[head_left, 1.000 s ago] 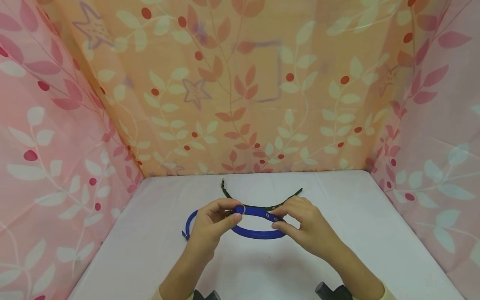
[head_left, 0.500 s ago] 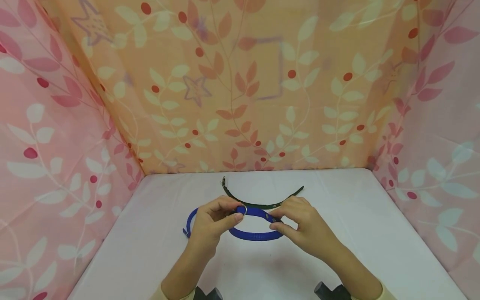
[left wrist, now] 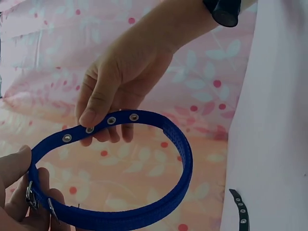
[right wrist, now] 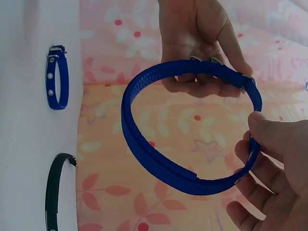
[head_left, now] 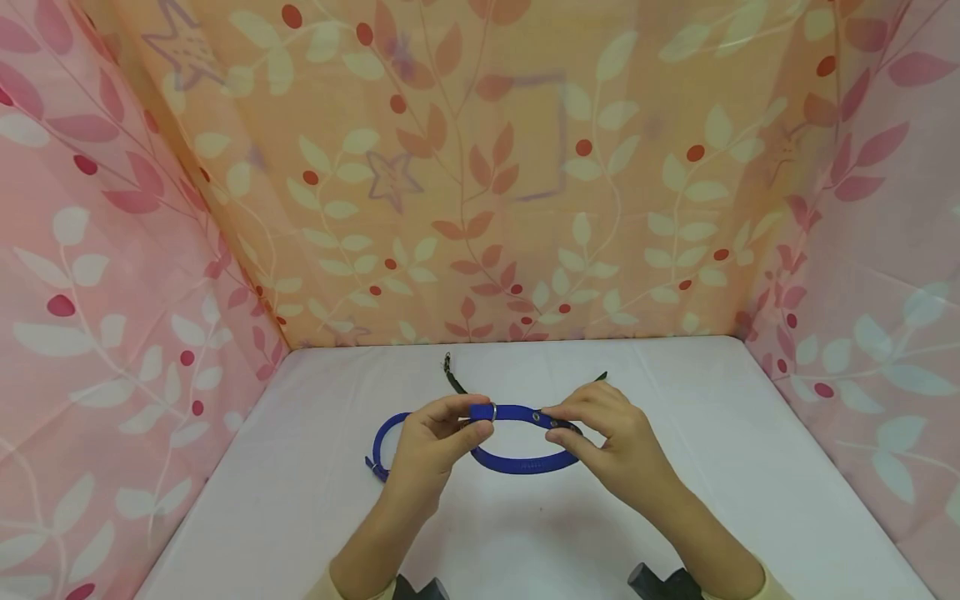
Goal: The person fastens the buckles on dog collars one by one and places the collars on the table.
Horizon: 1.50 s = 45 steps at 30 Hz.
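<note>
A blue pet collar [head_left: 525, 465] with metal eyelets is held up as a loop between both hands. My left hand [head_left: 423, 450] pinches it at the buckle [left wrist: 32, 195], thumb against fingers; the fingers partly hide how the strap runs there. On the other side, my right hand [head_left: 618, 446] pinches the eyelet stretch between thumb and fingers, seen close in the right wrist view. A second blue collar [right wrist: 63, 79], buckled into a small loop, lies beside my left hand. Beyond the hands a dark green collar [right wrist: 54, 187] lies unfastened in a curve, partly hidden in the head view.
The white table [head_left: 285, 500] is bordered by a flowered orange curtain [head_left: 450, 250] behind and pink curtains at both sides. Dark wrist-worn devices [head_left: 660, 581] show near the bottom edge.
Both hands have risen slightly with the held collar, and the left has shifted a little right. They now cover more of the dark green collar. Both grips stay much the same.
</note>
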Available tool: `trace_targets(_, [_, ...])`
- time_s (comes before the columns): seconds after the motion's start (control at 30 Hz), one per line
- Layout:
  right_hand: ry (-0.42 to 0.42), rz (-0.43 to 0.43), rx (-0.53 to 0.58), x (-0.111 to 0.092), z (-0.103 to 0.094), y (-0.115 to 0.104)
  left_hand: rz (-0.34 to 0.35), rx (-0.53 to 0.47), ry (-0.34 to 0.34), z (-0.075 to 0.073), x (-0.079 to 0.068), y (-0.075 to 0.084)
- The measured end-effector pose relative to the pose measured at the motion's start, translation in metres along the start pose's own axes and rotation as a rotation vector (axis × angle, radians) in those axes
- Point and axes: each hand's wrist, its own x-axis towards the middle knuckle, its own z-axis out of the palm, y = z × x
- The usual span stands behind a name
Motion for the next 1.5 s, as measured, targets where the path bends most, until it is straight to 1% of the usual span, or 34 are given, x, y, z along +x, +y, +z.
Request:
trace_targets(0.13, [-0.033,0.006,0.007,-0.001,0.003,-0.002,0.006,0.005,-0.037,0.003,-0.001,-0.004])
trace_targets(0.27, [-0.045,-0.004,-0.001,-0.003,0.007,-0.003,0.018,0.02,-0.055,0.006,-0.002,-0.006])
trace_targets(0.47, [-0.047,-0.028,0.016,-0.006,0.014,-0.004,0.013,0.05,-0.1,0.01,-0.002,-0.008])
trace_targets(0.57, [-0.039,-0.029,0.03,-0.006,0.018,-0.006,0.036,0.073,-0.116,0.012,-0.002,-0.01])
trace_targets(0.63, [-0.028,-0.025,0.034,-0.006,0.019,-0.007,0.067,0.092,-0.11,0.013,-0.002,-0.012])
trace_targets(0.77, [0.004,-0.012,0.032,-0.006,0.02,-0.006,0.131,0.123,-0.056,0.012,-0.003,-0.012])
trace_targets(0.9, [0.028,0.011,0.031,-0.006,0.019,-0.003,0.166,0.097,-0.019,0.009,-0.003,-0.009])
trace_targets(1.0, [0.013,0.051,0.047,-0.006,0.018,-0.002,0.177,0.109,-0.01,0.008,-0.003,-0.007])
trace_targets(1.07, [-0.009,0.077,0.071,-0.007,0.019,-0.003,0.179,0.173,-0.007,0.009,-0.003,-0.007])
trace_targets(1.13, [-0.029,0.08,0.093,-0.007,0.021,-0.004,0.173,0.261,-0.014,0.01,-0.003,-0.008])
trace_targets(1.23, [-0.032,0.034,0.114,-0.008,0.024,-0.007,0.175,0.378,-0.034,0.012,-0.004,-0.011])
trace_targets(1.3, [-0.022,-0.003,0.112,-0.009,0.025,-0.008,0.183,0.409,-0.04,0.012,-0.005,-0.012])
trace_targets(1.4, [0.0,-0.017,0.097,-0.009,0.025,-0.007,0.203,0.394,-0.024,0.012,-0.004,-0.012])
trace_targets(1.5, [0.004,0.013,0.072,-0.008,0.022,-0.006,0.207,0.345,0.009,0.01,-0.005,-0.008])
